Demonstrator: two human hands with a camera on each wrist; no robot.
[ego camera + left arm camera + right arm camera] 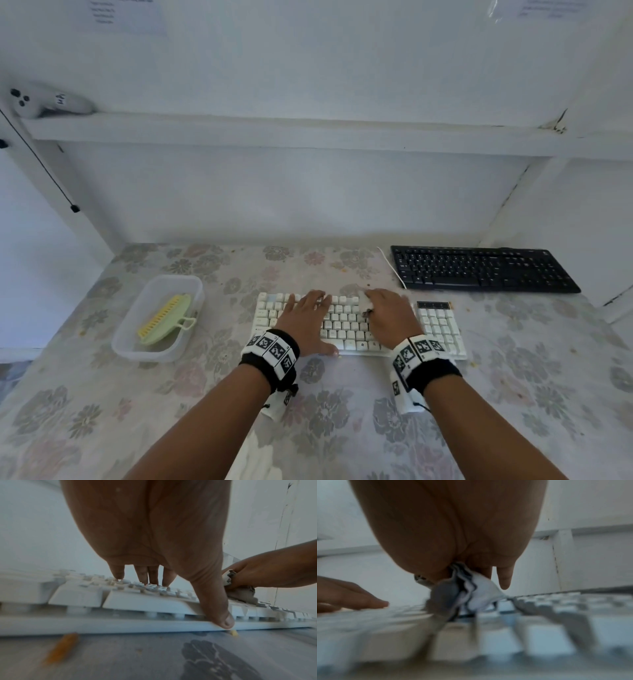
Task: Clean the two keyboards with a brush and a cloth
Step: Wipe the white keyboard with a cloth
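Note:
A white keyboard (442,329) lies on the floral tabletop in front of me. My left hand (308,313) lies flat on its left half, straight fingers (144,574) on the keys and thumb (217,609) at the front edge. My right hand (387,311) grips a crumpled white and grey cloth (464,592) and presses it onto the keys at the middle of the board; the cloth (240,592) shows under that hand in the left wrist view. A black keyboard (479,269) lies behind to the right. A green brush (168,318) lies in a clear tub.
The clear plastic tub (137,335) stands left of the white keyboard. A white cable (390,265) runs beside the black keyboard. A shelf (274,130) crosses above, with a white controller (44,101) at its left end. Crumbs (60,649) lie on the cloth-covered table.

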